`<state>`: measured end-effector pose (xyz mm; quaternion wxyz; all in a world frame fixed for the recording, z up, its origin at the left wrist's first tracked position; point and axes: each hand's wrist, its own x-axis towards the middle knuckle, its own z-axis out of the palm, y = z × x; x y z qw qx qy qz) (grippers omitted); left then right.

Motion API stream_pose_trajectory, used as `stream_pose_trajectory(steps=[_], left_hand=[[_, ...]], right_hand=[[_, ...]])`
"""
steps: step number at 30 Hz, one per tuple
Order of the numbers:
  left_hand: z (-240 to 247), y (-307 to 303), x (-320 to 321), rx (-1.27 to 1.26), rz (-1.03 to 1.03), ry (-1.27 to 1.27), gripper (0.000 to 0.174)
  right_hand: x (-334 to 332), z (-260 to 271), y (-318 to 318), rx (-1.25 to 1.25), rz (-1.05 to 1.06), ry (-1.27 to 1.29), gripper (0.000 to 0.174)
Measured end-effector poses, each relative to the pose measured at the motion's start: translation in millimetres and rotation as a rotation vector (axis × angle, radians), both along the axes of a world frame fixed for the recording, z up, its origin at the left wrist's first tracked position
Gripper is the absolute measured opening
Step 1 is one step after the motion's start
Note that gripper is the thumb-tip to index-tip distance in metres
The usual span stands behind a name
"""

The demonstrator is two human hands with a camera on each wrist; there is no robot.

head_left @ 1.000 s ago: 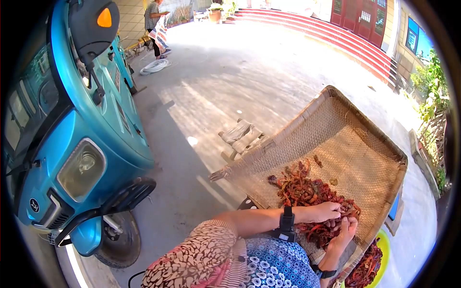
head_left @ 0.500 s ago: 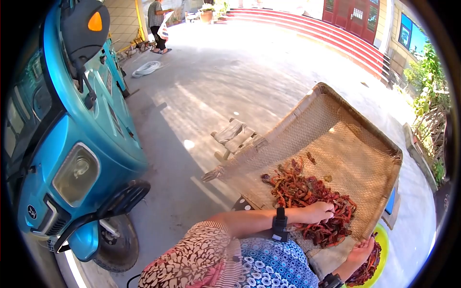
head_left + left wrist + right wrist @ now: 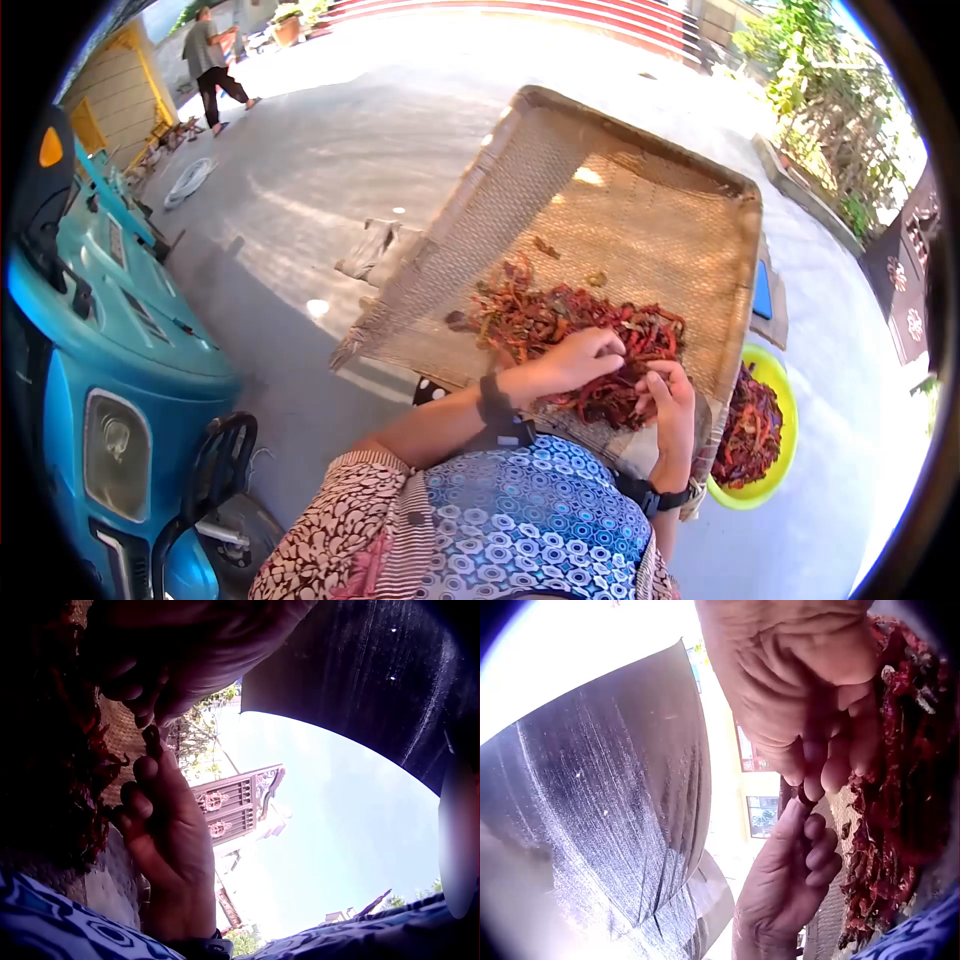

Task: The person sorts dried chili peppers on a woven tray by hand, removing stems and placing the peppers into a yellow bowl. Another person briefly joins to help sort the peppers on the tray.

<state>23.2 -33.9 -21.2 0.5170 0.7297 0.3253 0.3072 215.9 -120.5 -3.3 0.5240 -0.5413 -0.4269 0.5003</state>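
Note:
My left hand (image 3: pixel 580 362) and my right hand (image 3: pixel 668 395) are close together over a pile of dried red chili peppers (image 3: pixel 560 318). In the left wrist view, a small dark chili pepper (image 3: pixel 152 739) stands between the fingertips, pinched by the right hand's thumb and finger. The left fingertips meet it from the other side, and the right wrist view shows both hands' fingertips at it. The pile lies at the near side of a woven winnowing basket (image 3: pixel 650 220) across the lap.
Right of the basket, a yellow basin (image 3: pixel 791 440) holds more red peppers (image 3: pixel 750 430). A blue three-wheeler (image 3: pixel 130 370) stands at left. Beyond the basket's left edge is a low stool (image 3: pixel 375 250). Another person (image 3: pixel 212 70) is in the far yard, near a coiled hose (image 3: pixel 188 183).
My right hand went from the pile out to the basin's edge and has come back beside the left hand. The head view has swung right, and the far person has a wider stride.

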Motion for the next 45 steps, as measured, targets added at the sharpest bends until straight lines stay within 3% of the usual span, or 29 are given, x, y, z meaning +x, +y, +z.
stream_pose_trajectory(steps=[1,3,5,7,9,13,15,17,18,21,22,25,29,32,35,39,43,45], left_hand=[[0,7,-6,0.085,-0.023,0.05,0.029],[-7,15,-13,0.07,-0.019,0.114,0.036],[-4,16,-17,-0.037,0.073,0.11,0.036],[9,15,-19,-0.266,0.086,-0.017,0.039],[24,12,-16,-0.27,0.132,0.017,0.044],[25,9,-4,-0.141,0.013,0.1,0.046],[37,0,6,-0.058,-0.07,0.207,0.047],[22,2,15,0.094,-0.145,0.268,0.049],[-6,6,21,0.237,-0.128,0.195,0.053],[26,-2,17,-0.011,-0.193,0.287,0.053],[16,-3,15,0.147,-0.154,0.23,0.051],[24,3,16,-0.053,-0.185,0.285,0.05],[22,-4,21,-0.028,-0.214,0.243,0.046],[20,-4,17,0.0,-0.197,0.168,0.044],[33,-4,11,-0.089,-0.245,0.249,0.046],[21,-3,2,0.24,-0.128,0.256,0.036],[16,0,-12,0.337,-0.185,0.461,0.025],[6,-3,-13,0.349,-0.252,0.607,0.026]], right_hand=[[10,5,-3,-0.042,-0.099,0.016,0.02],[45,-12,-1,0.129,-0.286,0.139,0.02],[70,-13,-6,0.307,-0.477,0.498,0.025],[94,-16,-9,0.342,-0.507,0.913,0.03],[88,-16,-12,0.228,-0.463,0.914,0.031],[39,-15,-6,0.175,-0.22,0.332,0.033],[5,8,-5,0.016,-0.051,0.011,0.031],[-14,3,5,0.09,0.008,-0.172,0.025],[-13,-26,15,0.231,0.041,-0.12,0.023],[-7,-27,13,0.148,-0.022,-0.139,0.015],[-3,-21,9,0.085,-0.034,-0.071,0.015],[1,-11,2,0.039,-0.074,-0.036,0.016],[-8,-26,7,0.255,-0.008,-0.256,0.018],[-7,-21,6,0.16,0.016,-0.266,0.016],[-9,-24,4,0.153,0.026,-0.285,0.014],[8,-15,0,0.056,-0.015,-0.235,0.01],[53,-14,-11,0.141,-0.297,-0.053,0.012],[65,-11,-19,0.265,-0.656,0.446,0.016]])
